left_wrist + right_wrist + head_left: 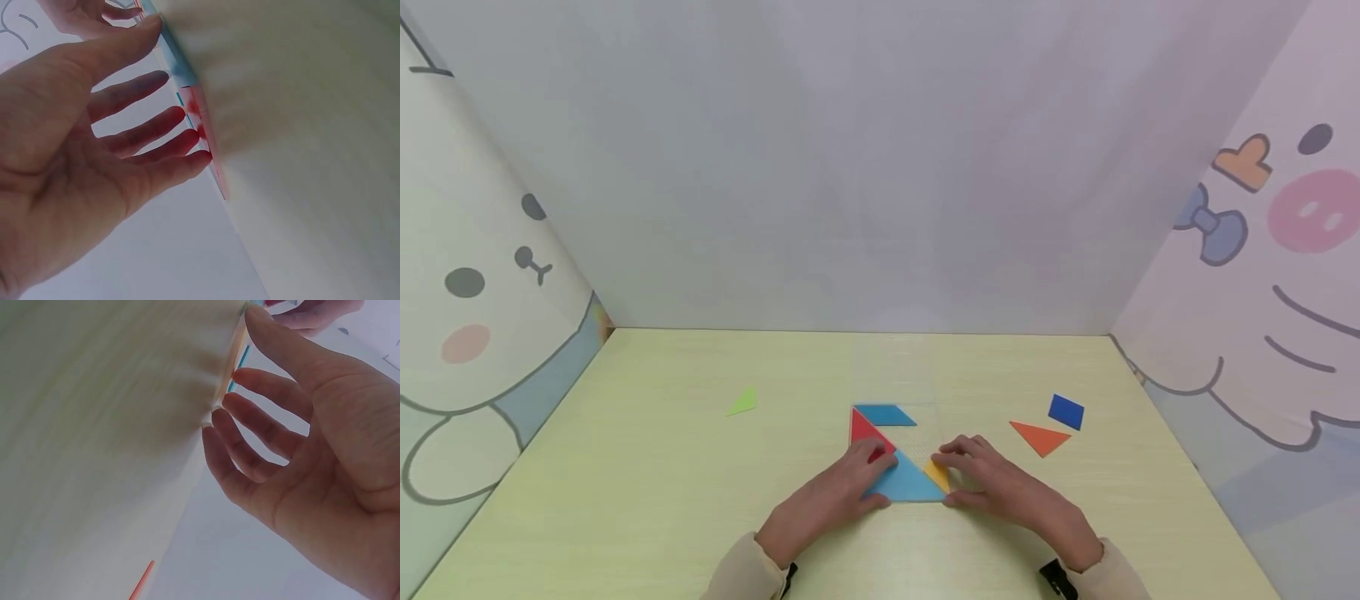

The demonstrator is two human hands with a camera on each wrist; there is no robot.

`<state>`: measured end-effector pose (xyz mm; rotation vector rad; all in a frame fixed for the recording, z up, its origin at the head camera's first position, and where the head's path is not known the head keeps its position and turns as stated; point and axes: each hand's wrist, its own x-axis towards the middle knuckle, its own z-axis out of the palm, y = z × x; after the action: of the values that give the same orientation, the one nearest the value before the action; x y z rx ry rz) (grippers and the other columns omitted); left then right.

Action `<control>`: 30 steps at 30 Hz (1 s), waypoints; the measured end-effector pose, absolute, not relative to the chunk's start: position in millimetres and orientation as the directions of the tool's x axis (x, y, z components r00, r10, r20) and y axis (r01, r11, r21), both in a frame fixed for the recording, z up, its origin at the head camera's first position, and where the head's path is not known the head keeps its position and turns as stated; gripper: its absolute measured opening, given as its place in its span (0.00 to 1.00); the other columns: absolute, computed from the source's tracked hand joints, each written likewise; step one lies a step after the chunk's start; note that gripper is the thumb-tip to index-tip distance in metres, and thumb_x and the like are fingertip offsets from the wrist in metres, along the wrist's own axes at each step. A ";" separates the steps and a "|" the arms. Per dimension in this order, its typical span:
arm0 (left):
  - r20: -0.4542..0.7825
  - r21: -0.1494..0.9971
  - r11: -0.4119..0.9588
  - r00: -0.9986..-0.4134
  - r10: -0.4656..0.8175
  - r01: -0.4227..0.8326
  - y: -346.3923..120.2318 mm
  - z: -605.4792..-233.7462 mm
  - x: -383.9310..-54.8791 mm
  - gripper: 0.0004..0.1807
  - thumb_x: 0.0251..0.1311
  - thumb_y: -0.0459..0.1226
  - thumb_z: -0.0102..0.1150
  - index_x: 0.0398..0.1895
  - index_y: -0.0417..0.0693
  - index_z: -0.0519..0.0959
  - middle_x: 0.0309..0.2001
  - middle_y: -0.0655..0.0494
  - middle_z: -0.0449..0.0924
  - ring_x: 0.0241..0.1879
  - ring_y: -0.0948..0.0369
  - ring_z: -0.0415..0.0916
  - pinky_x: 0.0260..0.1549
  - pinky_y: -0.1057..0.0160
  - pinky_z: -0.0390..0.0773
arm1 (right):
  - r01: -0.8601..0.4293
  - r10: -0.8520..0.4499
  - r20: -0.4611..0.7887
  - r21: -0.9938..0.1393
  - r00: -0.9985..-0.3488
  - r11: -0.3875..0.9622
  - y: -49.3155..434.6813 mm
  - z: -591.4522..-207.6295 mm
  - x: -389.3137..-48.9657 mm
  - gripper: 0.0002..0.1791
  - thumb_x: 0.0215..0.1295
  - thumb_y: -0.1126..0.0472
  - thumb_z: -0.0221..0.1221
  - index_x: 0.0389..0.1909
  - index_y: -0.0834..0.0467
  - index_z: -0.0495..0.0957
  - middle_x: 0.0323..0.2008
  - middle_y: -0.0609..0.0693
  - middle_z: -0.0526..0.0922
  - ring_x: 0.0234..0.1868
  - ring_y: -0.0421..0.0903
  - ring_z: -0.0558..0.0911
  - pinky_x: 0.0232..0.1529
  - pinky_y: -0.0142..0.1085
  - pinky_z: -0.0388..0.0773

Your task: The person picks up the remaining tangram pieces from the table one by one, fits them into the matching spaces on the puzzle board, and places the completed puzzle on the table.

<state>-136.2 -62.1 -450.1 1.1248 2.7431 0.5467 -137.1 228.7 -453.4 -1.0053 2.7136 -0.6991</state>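
In the head view, several flat tangram pieces lie together on the table: a red triangle (863, 427), a light blue triangle (910, 485), a blue parallelogram (883, 414) and a small yellow triangle (937, 473). My left hand (842, 487) rests over the red and light blue pieces, fingertips on the red one and thumb near the lower edge. My right hand (1000, 483) touches the yellow triangle at the right corner, thumb and fingertips spread along it. Both wrist views show the left palm (81, 150) and right palm (337, 444) with fingers extended and gently bent.
A light green triangle (745, 402) lies off to the left. An orange triangle (1040, 437) and a dark blue piece (1066, 412) lie on the right. A faint transparent sheet or tray (927, 421) shows around the grouped pieces. White cloth walls (865, 167) enclose the table (625, 467).
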 end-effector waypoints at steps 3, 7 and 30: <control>0.022 0.372 0.648 -0.704 0.710 0.665 -63.2 -449.1 -135.6 0.31 0.66 0.43 0.69 0.69 0.43 0.74 0.65 0.46 0.70 0.65 0.52 0.68 0.60 0.61 0.77 | -0.568 -0.646 0.002 -0.478 -0.764 0.670 228.2 -452.4 -135.2 0.27 0.69 0.50 0.66 0.65 0.58 0.78 0.61 0.50 0.76 0.60 0.50 0.74 0.57 0.41 0.80; 0.001 0.362 0.657 -0.705 0.710 0.661 -63.7 -448.0 -135.7 0.29 0.65 0.43 0.69 0.68 0.46 0.77 0.65 0.47 0.71 0.65 0.52 0.69 0.60 0.60 0.77 | -0.553 -0.636 -0.010 -0.482 -0.772 0.679 226.9 -450.2 -134.4 0.26 0.69 0.51 0.67 0.64 0.56 0.78 0.62 0.48 0.76 0.60 0.49 0.73 0.58 0.41 0.79; -0.048 0.328 0.683 -0.711 0.702 0.652 -58.8 -447.1 -137.1 0.28 0.65 0.43 0.69 0.66 0.45 0.79 0.68 0.46 0.75 0.69 0.50 0.69 0.62 0.59 0.76 | -0.566 -0.604 0.060 -0.432 -0.794 0.702 245.0 -446.6 -143.9 0.19 0.70 0.57 0.66 0.58 0.59 0.81 0.56 0.48 0.80 0.55 0.47 0.81 0.56 0.42 0.82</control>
<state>-137.1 -58.8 -447.1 1.1050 2.7235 0.4327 -143.9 245.0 -446.6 -0.9714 2.8177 -0.6707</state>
